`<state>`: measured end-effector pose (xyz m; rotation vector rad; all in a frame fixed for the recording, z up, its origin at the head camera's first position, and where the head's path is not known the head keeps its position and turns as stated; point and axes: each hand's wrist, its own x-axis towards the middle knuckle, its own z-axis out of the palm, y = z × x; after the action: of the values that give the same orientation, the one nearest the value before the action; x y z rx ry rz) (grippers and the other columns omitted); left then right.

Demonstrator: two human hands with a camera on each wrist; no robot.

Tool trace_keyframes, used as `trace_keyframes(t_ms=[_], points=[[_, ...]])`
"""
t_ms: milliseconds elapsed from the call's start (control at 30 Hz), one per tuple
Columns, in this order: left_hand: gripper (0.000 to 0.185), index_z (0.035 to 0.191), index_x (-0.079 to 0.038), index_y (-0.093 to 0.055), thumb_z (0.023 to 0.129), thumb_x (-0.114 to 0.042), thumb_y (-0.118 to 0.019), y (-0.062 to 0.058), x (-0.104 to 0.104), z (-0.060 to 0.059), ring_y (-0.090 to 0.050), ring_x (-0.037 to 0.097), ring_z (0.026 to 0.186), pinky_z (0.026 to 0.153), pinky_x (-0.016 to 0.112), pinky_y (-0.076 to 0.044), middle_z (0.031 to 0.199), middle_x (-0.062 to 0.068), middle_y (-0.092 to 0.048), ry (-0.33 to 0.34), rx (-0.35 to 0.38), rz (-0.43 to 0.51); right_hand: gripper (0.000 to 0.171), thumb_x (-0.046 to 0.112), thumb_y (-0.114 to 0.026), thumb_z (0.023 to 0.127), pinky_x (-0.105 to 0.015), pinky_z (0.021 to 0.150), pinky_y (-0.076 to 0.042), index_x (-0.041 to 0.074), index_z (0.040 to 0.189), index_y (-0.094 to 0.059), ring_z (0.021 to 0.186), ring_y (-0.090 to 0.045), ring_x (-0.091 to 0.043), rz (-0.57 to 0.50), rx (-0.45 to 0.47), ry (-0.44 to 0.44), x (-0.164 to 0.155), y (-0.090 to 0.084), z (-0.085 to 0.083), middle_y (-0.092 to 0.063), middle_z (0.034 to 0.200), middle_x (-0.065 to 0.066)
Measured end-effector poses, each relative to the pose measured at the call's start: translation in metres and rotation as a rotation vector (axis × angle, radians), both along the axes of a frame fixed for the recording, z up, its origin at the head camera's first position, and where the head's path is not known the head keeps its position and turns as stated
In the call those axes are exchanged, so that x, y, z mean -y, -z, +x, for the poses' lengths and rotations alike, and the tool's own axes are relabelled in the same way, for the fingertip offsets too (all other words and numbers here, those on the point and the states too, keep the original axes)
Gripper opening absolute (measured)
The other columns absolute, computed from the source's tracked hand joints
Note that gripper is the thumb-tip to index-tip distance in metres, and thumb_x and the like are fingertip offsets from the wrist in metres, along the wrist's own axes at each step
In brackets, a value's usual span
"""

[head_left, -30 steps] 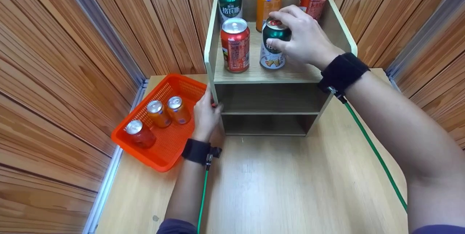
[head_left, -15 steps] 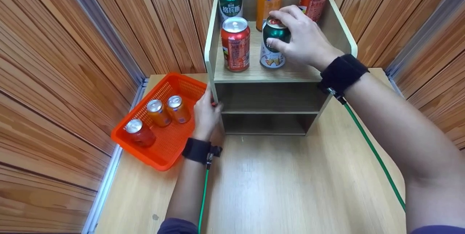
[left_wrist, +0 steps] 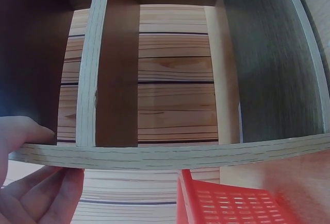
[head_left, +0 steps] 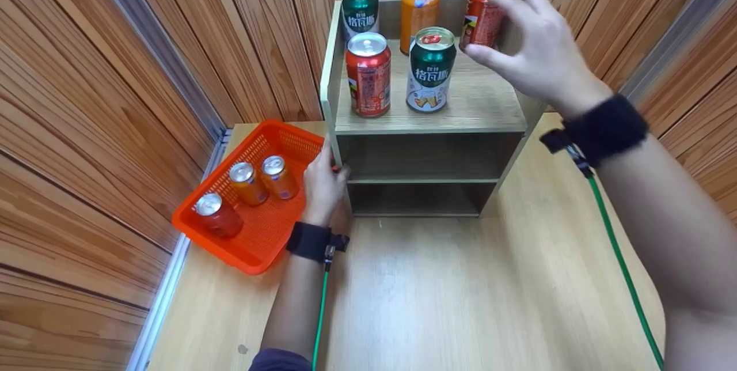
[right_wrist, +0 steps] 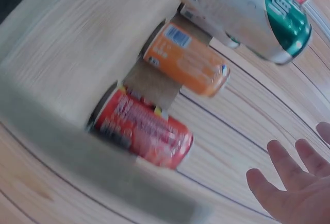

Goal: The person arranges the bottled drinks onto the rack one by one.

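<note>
My right hand [head_left: 541, 48], fingers spread and holding nothing, is at the right of the small wooden shelf unit [head_left: 486, 109], overlapping a red can [head_left: 479, 21] at the back in the head view. A green-and-white can [head_left: 430, 74] stands upright at the front of the top shelf, left of that hand. Beside it is another red can [head_left: 368, 86]. Behind them stand a second green-and-white can [head_left: 360, 18] and an orange can [head_left: 419, 14]. My left hand [head_left: 323, 186] grips the unit's left side panel [left_wrist: 149, 157], thumb inside and fingers outside.
An orange plastic basket [head_left: 216, 253] lies left of the unit, holding a red can [head_left: 219, 218] and two orange cans [head_left: 280, 178]. Two lower compartments [head_left: 423, 158] open toward me. Wood-panelled walls [head_left: 103, 100] enclose the tabletop [head_left: 432, 296]. A green cable [head_left: 622, 261] trails from each wristband.
My right hand has let go of the front green-and-white can and moved right, away from it; the can stays standing. The left hand keeps its hold on the side panel.
</note>
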<state>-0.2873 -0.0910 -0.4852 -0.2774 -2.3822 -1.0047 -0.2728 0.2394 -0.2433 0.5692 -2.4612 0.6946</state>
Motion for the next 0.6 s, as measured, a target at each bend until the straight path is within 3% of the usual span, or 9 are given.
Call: trace_keyframes(t_ms=[367, 500, 600], points=[[0.071, 0.145, -0.007, -0.044, 0.081, 0.001, -0.072, -0.001, -0.002, 0.001, -0.064, 0.034, 0.098, 0.090, 0.046, -0.050, 0.117, 0.018, -0.066, 0.007, 0.050, 0.008, 0.068, 0.029, -0.079, 0.081, -0.038, 0.110, -0.028, 0.008, 0.140, -0.052, 0.133, -0.038, -0.022, -0.075, -0.179, -0.001, -0.048, 0.038, 0.030, -0.045, 0.144, -0.008], [0.069, 0.145, -0.008, -0.045, 0.081, 0.002, -0.072, -0.001, -0.002, 0.001, -0.064, 0.033, 0.098, 0.090, 0.046, -0.050, 0.117, 0.017, -0.066, 0.000, 0.050, 0.016, 0.074, 0.029, -0.078, 0.080, -0.036, 0.112, -0.023, 0.011, 0.144, -0.046, 0.137, -0.033, -0.019, -0.148, -0.182, 0.040, -0.059, 0.061, 0.035, -0.038, 0.150, -0.004], [0.069, 0.144, -0.008, -0.046, 0.081, 0.002, -0.072, -0.001, -0.002, 0.000, -0.064, 0.033, 0.098, 0.089, 0.046, -0.050, 0.116, 0.017, -0.066, 0.000, 0.042, 0.018, 0.080, 0.024, -0.079, 0.081, -0.032, 0.112, -0.024, 0.014, 0.149, -0.039, 0.138, -0.031, -0.014, -0.252, -0.128, 0.078, -0.060, 0.081, 0.040, -0.032, 0.153, 0.000]])
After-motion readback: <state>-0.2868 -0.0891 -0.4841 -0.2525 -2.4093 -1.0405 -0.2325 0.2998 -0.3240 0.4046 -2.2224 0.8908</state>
